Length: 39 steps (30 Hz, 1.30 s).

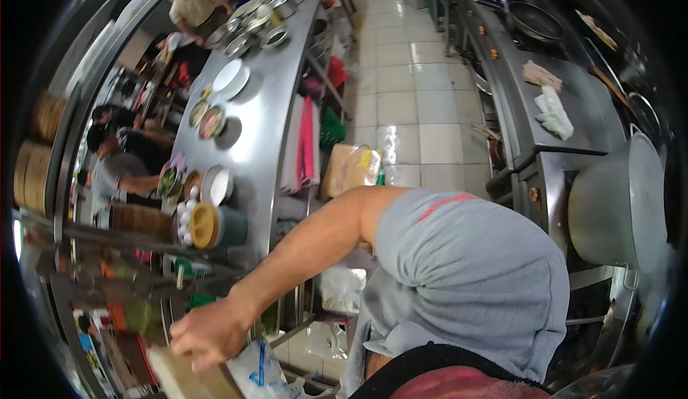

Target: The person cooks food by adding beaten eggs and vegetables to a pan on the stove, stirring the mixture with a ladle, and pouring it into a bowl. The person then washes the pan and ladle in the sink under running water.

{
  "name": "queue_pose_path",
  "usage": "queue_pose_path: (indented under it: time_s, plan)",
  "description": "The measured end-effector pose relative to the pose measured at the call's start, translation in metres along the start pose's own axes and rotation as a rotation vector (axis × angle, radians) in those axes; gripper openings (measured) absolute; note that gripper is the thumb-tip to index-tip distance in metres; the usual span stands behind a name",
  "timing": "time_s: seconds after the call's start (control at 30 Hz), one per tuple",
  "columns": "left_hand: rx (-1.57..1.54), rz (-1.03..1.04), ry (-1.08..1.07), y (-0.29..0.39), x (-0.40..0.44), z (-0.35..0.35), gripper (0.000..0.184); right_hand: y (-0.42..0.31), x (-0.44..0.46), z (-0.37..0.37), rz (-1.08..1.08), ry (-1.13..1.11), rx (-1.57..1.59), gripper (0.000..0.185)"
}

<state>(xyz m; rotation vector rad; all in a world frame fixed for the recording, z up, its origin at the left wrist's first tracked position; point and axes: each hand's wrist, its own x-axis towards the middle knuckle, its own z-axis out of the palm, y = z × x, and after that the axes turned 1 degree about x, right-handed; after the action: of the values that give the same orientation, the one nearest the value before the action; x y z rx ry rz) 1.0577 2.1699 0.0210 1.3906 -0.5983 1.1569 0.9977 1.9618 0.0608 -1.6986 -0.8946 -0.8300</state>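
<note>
Gripping a pale tan slab (197,383) by its upper edge, the person's right hand (213,331) has its fingers curled nearly closed and its thumb against the near face. From where I stand I can't tell what the slab is, as much of it drops out of sight. It is low down on the person's left, just beside a clear plastic bag (247,367) with blue markings. The bare forearm slants down to it from a grey sleeve (473,255). The left hand is hidden from me, so I can't tell how it stands.

Beyond the forearm runs a long steel bench (261,123). At its near end, white eggs (188,216) sit next to a teal bucket (233,227) and a white bowl (217,185); farther along are bowls of food and a stack of white plates (230,78). Across the bench a co-worker's gloved hand (178,162) is close to a bowl of greens (168,182). Over on the right, a white cloth (555,114) lies on the steel stove top, with a large metal pot (605,202) nearby.
</note>
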Motion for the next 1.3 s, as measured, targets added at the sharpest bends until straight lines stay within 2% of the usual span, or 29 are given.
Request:
queue_pose_path:
  time_s: [0.1, 0.17, 0.2, 0.27, 0.3, 0.33, 0.37, 0.43, 0.57, 0.8, 0.9, 1.0, 1.07, 1.1, 1.13, 1.17, 1.2, 1.27, 1.3]
  plan:
    - [-0.007, 0.013, -0.122, 0.026, -0.053, 0.06, 0.065, 0.001, -0.063, -0.089, 0.058, 0.243, -0.125, 0.02]
    - [-0.07, -0.033, -0.212, 0.051, -0.086, 0.111, 0.067, -0.008, -0.099, -0.147, 0.169, 0.328, -0.208, 0.016]
    - [-0.223, -0.221, -0.238, 0.08, -0.105, 0.149, 0.074, -0.007, -0.116, -0.172, 0.188, 0.383, -0.217, 0.014]
    - [-0.406, -0.247, -0.39, 0.074, -0.138, 0.198, 0.075, -0.03, -0.146, -0.226, 0.232, 0.444, -0.343, 0.015]
    - [-0.427, -0.281, -0.432, 0.094, -0.151, 0.225, 0.076, -0.045, -0.159, -0.25, 0.275, 0.468, -0.393, 0.014]
    - [-0.568, -0.382, -0.505, 0.11, -0.164, 0.249, 0.077, -0.06, -0.171, -0.272, 0.39, 0.486, -0.412, 0.016]
    - [-0.601, -0.346, -0.544, 0.114, -0.177, 0.273, 0.08, -0.071, -0.184, -0.294, 0.448, 0.487, -0.444, 0.017]
    - [-0.704, -0.426, -0.604, 0.142, -0.198, 0.32, 0.081, -0.089, -0.207, -0.333, 0.442, 0.522, -0.543, 0.016]
    - [-1.006, -0.581, -0.76, 0.175, -0.237, 0.403, 0.078, -0.113, -0.24, -0.399, 0.592, 0.747, -0.284, 0.016]
    - [-1.287, -0.677, -0.93, 0.208, -0.304, 0.539, 0.08, -0.118, -0.286, -0.518, 0.657, 0.772, -0.47, 0.009]
    - [-1.325, -0.63, -1.005, 0.209, -0.329, 0.6, 0.079, -0.11, -0.291, -0.568, 0.69, 0.751, -0.549, 0.01]
    - [-1.372, -0.611, -1.083, 0.221, -0.344, 0.651, 0.079, -0.104, -0.286, -0.613, 0.696, 0.86, -0.628, 0.013]
    - [-1.445, -0.779, -1.15, 0.231, -0.354, 0.68, 0.079, -0.1, -0.287, -0.637, 0.802, 0.689, -1.041, 0.018]
    - [-1.447, -0.678, -1.108, 0.237, -0.36, 0.697, 0.078, -0.095, -0.293, -0.649, 0.811, 0.702, -1.04, 0.018]
    - [-1.449, -0.681, -1.12, 0.243, -0.365, 0.713, 0.078, -0.089, -0.301, -0.663, 0.976, 0.621, -1.039, 0.022]
    - [-1.401, -0.501, -1.146, 0.248, -0.368, 0.728, 0.078, -0.084, -0.309, -0.678, 1.137, 0.535, -1.033, 0.026]
    - [-1.352, -0.323, -1.165, 0.255, -0.374, 0.743, 0.077, -0.079, -0.314, -0.692, 1.143, 0.546, -1.035, 0.026]
    - [-1.391, -0.359, -1.225, 0.265, -0.393, 0.771, 0.076, -0.071, -0.323, -0.72, 1.164, 0.305, -0.946, 0.035]
    - [-1.354, -0.285, -1.242, 0.27, -0.403, 0.785, 0.077, -0.07, -0.324, -0.735, 1.304, 0.237, -0.873, 0.04]
